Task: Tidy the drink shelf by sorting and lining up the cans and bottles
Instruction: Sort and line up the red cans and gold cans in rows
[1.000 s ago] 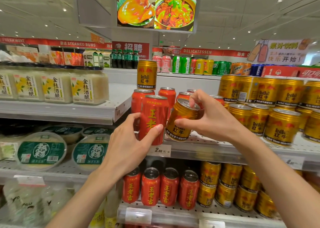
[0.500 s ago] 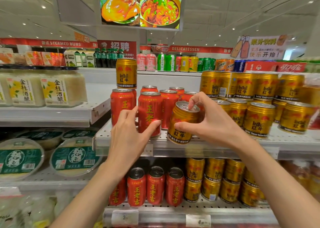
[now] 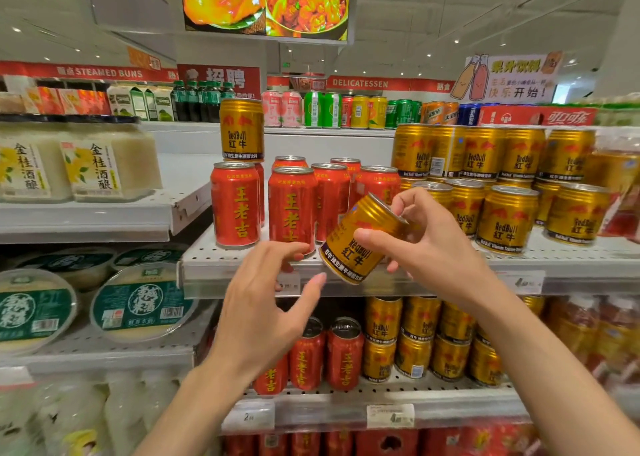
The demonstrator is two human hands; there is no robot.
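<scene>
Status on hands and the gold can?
Right hand grips tilted gold Red Bull can at shelf edge. Left hand open, holds nothing. Red cans close behind.

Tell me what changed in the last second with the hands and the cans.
The left hand let go of the front red can and dropped back, open. The right hand tilted its gold can further and drew it off the shelf edge. The other cans stayed in place.

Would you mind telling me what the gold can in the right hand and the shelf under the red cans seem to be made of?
The gold Red Bull can, held tilted by the right hand, looks like thin metal: ribbed shoulder, silvery rim, glossy printed gold coat. The shelf appears to be painted sheet metal, matte off-white, with rows of small punched holes; its exact metal cannot be told.
</scene>
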